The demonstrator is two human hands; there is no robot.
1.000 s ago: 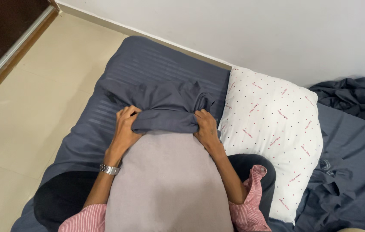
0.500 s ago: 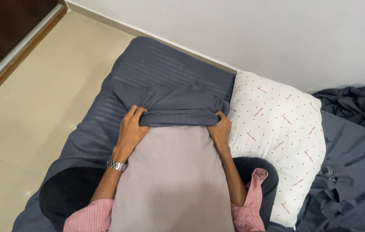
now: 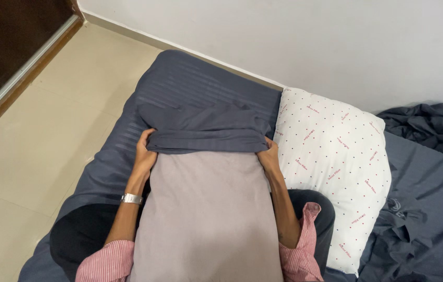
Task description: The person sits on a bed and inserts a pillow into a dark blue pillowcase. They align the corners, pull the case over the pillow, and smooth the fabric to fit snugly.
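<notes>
A taupe-grey pillow (image 3: 208, 214) lies lengthwise across my lap. Its far end sits inside a dark slate-blue pillowcase (image 3: 206, 130), whose open hem crosses the pillow. My left hand (image 3: 144, 152) grips the left corner of that hem, with a metal watch on the wrist. At the right corner of the hem, my right hand (image 3: 270, 155) holds the cloth, partly hidden under it. Both sleeves are red-and-white striped.
A white pillow (image 3: 333, 167) with small red marks lies right of my arm. The mattress wears a dark blue sheet (image 3: 190, 83), and crumpled blue bedding (image 3: 430, 156) lies at right. Beige floor tiles (image 3: 33, 130) are at left, a white wall behind.
Both hands have drawn the pillowcase hem wider and a little further over the pillow. The bunched cloth has smoothed out, and my hands have moved apart to the pillow's corners.
</notes>
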